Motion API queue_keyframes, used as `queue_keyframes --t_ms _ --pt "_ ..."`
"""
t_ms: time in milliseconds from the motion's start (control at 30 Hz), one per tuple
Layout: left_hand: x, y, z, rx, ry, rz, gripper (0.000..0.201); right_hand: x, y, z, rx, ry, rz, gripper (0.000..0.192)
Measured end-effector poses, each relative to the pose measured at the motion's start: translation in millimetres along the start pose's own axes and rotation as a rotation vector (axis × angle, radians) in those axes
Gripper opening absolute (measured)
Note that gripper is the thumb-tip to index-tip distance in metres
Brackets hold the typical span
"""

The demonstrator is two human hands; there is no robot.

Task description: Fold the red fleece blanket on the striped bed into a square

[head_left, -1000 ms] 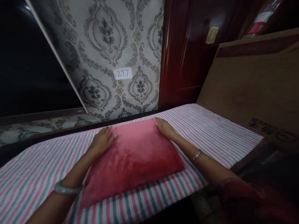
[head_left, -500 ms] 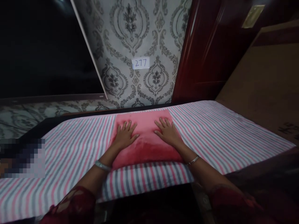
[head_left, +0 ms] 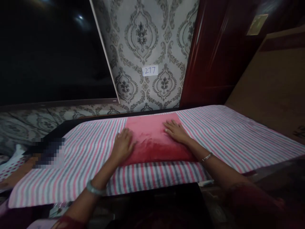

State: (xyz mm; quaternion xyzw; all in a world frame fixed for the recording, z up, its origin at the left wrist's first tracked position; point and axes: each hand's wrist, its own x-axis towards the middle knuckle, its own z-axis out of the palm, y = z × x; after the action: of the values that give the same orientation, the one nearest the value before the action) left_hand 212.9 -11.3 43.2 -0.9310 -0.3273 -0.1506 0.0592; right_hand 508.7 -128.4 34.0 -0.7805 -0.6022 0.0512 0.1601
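A pink-red plush cloth (head_left: 152, 146), seemingly folded into a rectangle, lies on a striped sheet (head_left: 214, 133) spread over a table. My left hand (head_left: 122, 144) rests palm down at the cloth's left edge, its fingers slightly bent and a little blurred, the thumb apart. On the cloth's upper right part my right hand (head_left: 175, 131) lies flat with fingers spread. Neither hand grips anything. A few creases show in the cloth between the hands. I cannot tell what, if anything, is under the cloth.
A large black screen (head_left: 52, 57) stands behind the table at left. A paper label (head_left: 150, 70) reading 277 is on the patterned wall. At right are a dark red door (head_left: 214, 57) and a big cardboard box (head_left: 276, 82). A blurred-out patch covers something at left.
My left hand has slid outward and nearer to me, onto the cloth's left edge, its fingers closer together. My right hand stays on the upper right part. The view has shifted slightly left.
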Motion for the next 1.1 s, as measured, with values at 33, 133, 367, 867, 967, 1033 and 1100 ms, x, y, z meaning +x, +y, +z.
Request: queue_keyframes --t_ms 33,133,367,867,967,1033,1100 --pt "-14 9 2.9 -0.035 0.038 0.144 0.054 -2 -9 -2 0.018 0.001 -0.085 0.053" --pt "-45 40 19.9 -0.079 0.148 0.454 0.054 -8 -41 2 0.084 -0.082 -0.418 0.05" --pt "-53 73 58.8 -0.09 0.345 0.358 0.049 41 -53 21 0.016 -0.216 -0.715 0.05" --pt "-55 73 83.7 -0.118 0.372 0.337 0.051 158 5 29 0.119 -0.145 -0.333 0.052" --pt "-56 70 73.4 -0.162 0.38 0.334 0.051 151 -9 22 0.011 -0.135 -0.28 0.054" --pt "-58 63 62.2 -0.199 0.411 0.317 0.05 140 -28 19 -0.036 -0.112 -0.372 0.053" --pt "-61 52 52.1 -0.212 0.439 0.28 0.051 122 -54 22 -0.04 -0.13 -0.595 0.051"
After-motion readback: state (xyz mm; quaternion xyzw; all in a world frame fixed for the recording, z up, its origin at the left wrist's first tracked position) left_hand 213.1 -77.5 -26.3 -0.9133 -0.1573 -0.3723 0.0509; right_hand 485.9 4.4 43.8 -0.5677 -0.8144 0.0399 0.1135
